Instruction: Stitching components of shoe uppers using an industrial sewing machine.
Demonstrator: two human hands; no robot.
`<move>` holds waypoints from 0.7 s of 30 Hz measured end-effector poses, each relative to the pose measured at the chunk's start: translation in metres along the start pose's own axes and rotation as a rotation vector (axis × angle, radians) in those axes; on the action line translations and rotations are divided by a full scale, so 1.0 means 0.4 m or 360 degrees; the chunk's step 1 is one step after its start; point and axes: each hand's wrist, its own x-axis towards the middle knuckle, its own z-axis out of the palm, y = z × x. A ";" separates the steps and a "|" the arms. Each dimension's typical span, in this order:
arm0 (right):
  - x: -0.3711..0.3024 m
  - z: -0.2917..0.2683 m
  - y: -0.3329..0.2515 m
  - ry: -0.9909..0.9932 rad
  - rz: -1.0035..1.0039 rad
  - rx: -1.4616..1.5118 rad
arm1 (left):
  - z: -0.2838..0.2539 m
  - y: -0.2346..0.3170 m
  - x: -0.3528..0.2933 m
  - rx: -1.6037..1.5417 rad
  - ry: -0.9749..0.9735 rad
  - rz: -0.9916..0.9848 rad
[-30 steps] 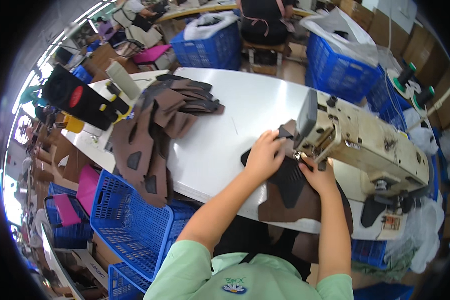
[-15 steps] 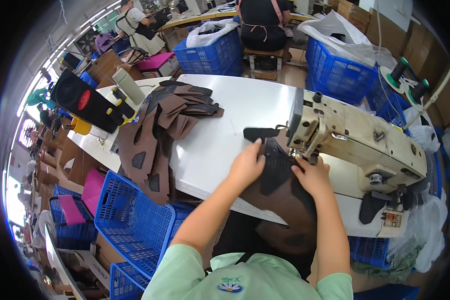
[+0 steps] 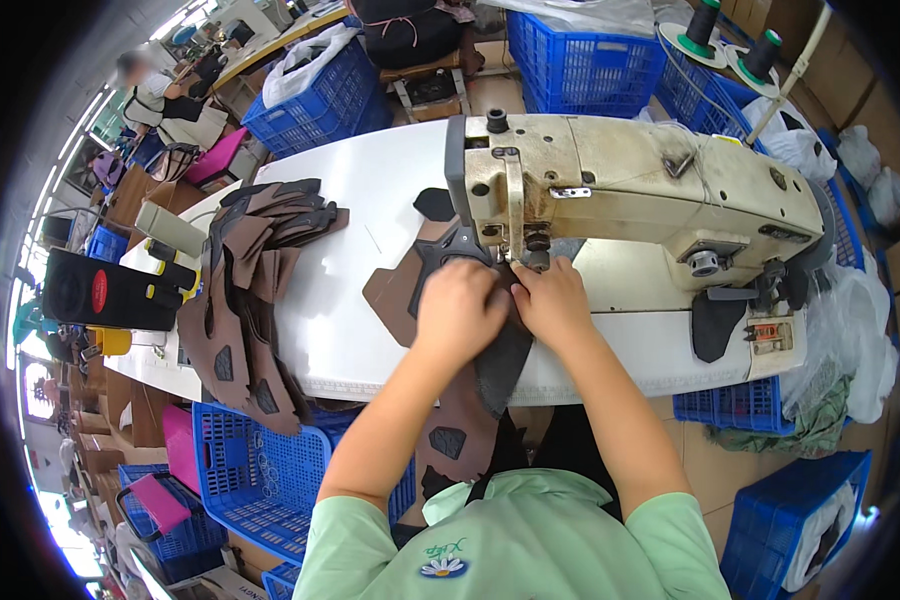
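A brown-and-black panel of sheet material [image 3: 395, 293] lies under the head of a cream sewing machine [image 3: 660, 185], its lower end hanging over the table's front edge. My left hand [image 3: 458, 312] is closed on the panel just left of the needle area, knuckles up and fingers curled under. Close to the presser foot, my right hand [image 3: 552, 308] grips the dark part of the panel, thumb towards the left hand. The fingertips of both hands are partly hidden. Whether the panel is leather or cloth I cannot tell.
A heap of similar brown-and-black panels [image 3: 245, 270] drapes over the table's left part. Beyond it stand a black box [image 3: 100, 290] and a pale bottle [image 3: 170, 228]. Blue crates [image 3: 260, 490] flank the white table [image 3: 320, 345]. Green-based thread cones [image 3: 703, 25] stand behind the machine.
The view has shifted, and the machine sits further left in it. The panel has turned, with brown now showing left of the needle. My left hand has curled from outstretched fingers onto it, nearer my right.
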 end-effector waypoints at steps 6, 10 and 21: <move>0.031 -0.030 0.066 0.0082 -0.0334 0.0083 | 0.072 0.087 -0.051 0.0466 -0.0390 -0.0099; 0.057 -0.049 0.071 -0.0197 -0.0294 0.0107 | 0.069 0.110 -0.020 0.0672 -0.0543 -0.0117; 0.054 -0.004 0.102 -0.0054 -0.0392 0.0144 | 0.177 0.143 -0.022 0.1209 -0.0687 0.0038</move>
